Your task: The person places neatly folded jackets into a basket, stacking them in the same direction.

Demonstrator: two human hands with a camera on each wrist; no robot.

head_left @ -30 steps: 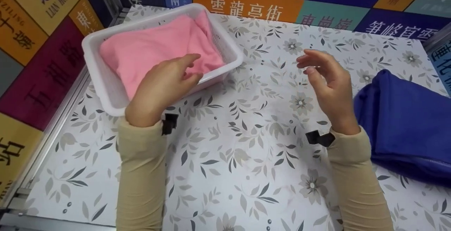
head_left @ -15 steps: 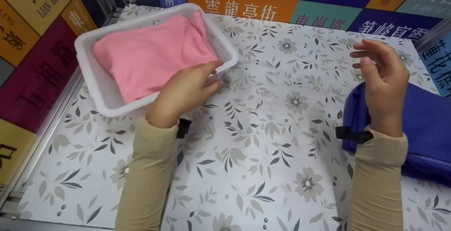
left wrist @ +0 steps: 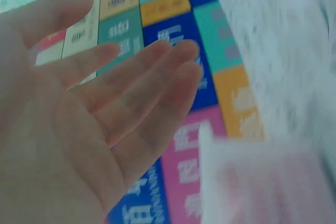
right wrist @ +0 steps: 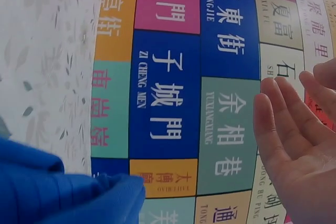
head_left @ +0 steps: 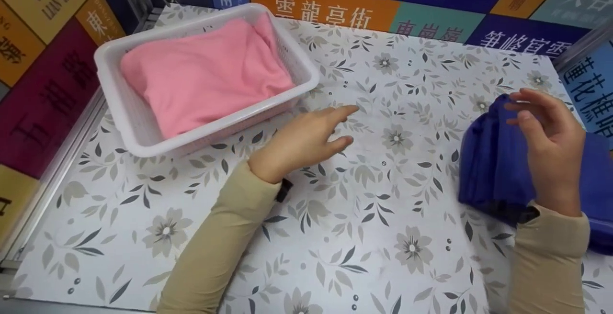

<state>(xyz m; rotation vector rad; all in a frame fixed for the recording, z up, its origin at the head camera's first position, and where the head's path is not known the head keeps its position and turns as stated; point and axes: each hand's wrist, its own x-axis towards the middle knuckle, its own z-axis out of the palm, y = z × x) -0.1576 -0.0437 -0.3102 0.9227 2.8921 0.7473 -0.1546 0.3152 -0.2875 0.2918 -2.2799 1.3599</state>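
My left hand [head_left: 304, 141] hovers over the table just right of the white basket, fingers extended and holding nothing; the left wrist view shows its open palm [left wrist: 79, 114]. Inside the white plastic basket [head_left: 139, 149] lies a folded pink cloth [head_left: 206, 74]. At the right, my right hand [head_left: 550, 141] is over a folded blue cloth [head_left: 493, 170] and hides part of it. Its fingers are loosely bent, with nothing between them. In the right wrist view the blue cloth [right wrist: 68, 187] appears apart from the hand [right wrist: 299, 135].
A white table [head_left: 402, 199] with a leaf and flower print spans the view. Colourful panels with Chinese lettering [head_left: 325, 10] stand along its back, left and right sides. A metal rail [head_left: 62, 151] runs down the left edge.
My left hand has moved from above the basket rightward over the table. The right hand has gone right, to the blue cloth. Basket and pink cloth keep their place on the table.
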